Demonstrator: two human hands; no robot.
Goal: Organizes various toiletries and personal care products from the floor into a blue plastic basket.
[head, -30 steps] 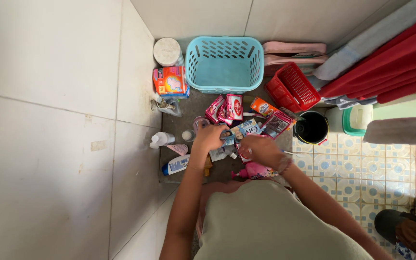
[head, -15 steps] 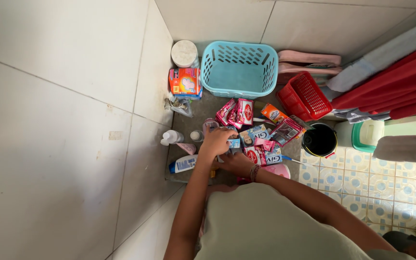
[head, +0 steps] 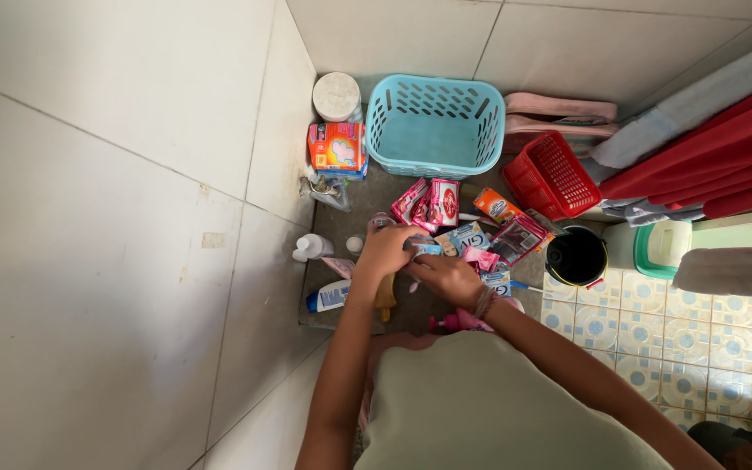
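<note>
My left hand (head: 384, 251) is curled over a small blue and white packet (head: 426, 249) in a pile of toiletries on the grey floor. My right hand (head: 448, 278) meets it from the right, its fingers closed on the same packet. Around the hands lie red soap packs (head: 433, 202), a blue and white soap box (head: 468, 236), pink sachets (head: 481, 258) and an orange box (head: 495, 205). A yellow-brown object (head: 385, 298) sits just under my left wrist. A pink bottle (head: 457, 322) shows below my right forearm.
A light blue basket (head: 433, 122) stands against the back wall, a red basket (head: 550, 174) tilts to its right. On the left are a white round jar (head: 336, 96), an orange pack (head: 335, 146), a white bottle (head: 311, 248) and a white tube (head: 331, 297). A black bucket (head: 578, 257) is on the right.
My right hand has moved from low in the pile up to the packet under my left hand. The yellow-brown object has come into view below my left wrist.
</note>
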